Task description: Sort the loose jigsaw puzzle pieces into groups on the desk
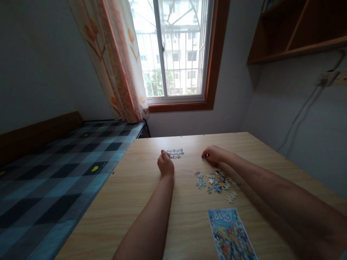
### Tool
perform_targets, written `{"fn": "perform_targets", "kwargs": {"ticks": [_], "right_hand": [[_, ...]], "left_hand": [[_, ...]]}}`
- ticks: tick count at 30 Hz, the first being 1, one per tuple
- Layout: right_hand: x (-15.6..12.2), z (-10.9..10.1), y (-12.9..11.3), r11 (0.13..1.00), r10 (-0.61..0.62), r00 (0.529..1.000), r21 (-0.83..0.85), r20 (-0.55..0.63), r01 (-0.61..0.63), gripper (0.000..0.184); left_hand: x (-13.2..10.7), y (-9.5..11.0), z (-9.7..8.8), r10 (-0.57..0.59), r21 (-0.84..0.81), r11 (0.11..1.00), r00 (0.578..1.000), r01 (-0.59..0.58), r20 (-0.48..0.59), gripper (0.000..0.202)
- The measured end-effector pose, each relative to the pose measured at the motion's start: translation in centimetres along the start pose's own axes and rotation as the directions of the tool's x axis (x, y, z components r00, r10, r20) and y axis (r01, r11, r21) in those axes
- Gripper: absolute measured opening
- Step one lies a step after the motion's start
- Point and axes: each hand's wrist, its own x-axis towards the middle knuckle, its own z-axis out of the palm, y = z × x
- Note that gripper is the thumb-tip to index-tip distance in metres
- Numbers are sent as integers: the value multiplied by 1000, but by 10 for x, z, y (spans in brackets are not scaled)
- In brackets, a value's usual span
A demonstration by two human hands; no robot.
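My left hand [165,163] rests on the wooden table [135,202] with its fingers curled, touching the edge of a small joined patch of jigsaw pieces [175,153]. My right hand [213,154] lies further right, fingers pinched on a small bluish jigsaw piece [203,157]. A loose heap of several jigsaw pieces [218,182] is spread just below my right wrist. A colourful printed picture card [230,234] lies flat near the table's front edge.
A bed with a blue and black checked cover [54,180] stands along the table's left side. Behind the table are a window [176,50] with a patterned curtain [116,57], a wooden wall shelf [298,32] and a wall socket with cable [326,77].
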Motion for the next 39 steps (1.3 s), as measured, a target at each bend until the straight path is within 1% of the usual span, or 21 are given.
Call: {"fn": "perform_targets", "kwargs": {"ticks": [3, 6, 12, 16, 20, 25, 33, 39], "right_hand": [[6, 2, -3, 999, -16, 1000, 36, -6, 16, 24], [14, 7, -12, 997, -19, 999, 74, -28, 21, 17], [39, 24, -31, 989, 12, 996, 150, -89, 1, 16], [53, 30, -40, 981, 28, 993, 196, -111, -6, 16], [58, 32, -51, 970, 46, 992, 243, -121, -15, 18], [57, 30, -63, 955, 83, 990, 294, -116, -46, 18], [56, 37, -59, 924, 139, 977, 376, -159, -70, 24], [58, 44, -54, 909, 146, 976, 410, -164, -67, 24]], "left_hand": [[0, 2, -1, -16, -4, 1000, 1000, 16, -5, 47], [-1, 4, -1, -11, -5, 1000, 1000, 11, 7, 47], [-2, 4, -2, -2, -6, 1000, 1000, 2, 14, 47], [-2, 4, -2, -8, -15, 1000, 1000, 9, 17, 47], [-2, 3, -1, -2, -6, 1000, 1000, 3, 25, 48], [-2, 2, 0, 20, 0, 1000, 999, -20, 27, 49], [-1, -1, 0, 31, 17, 999, 999, -31, 18, 50], [-1, 0, 0, 42, 27, 999, 999, -43, 26, 50]]}}
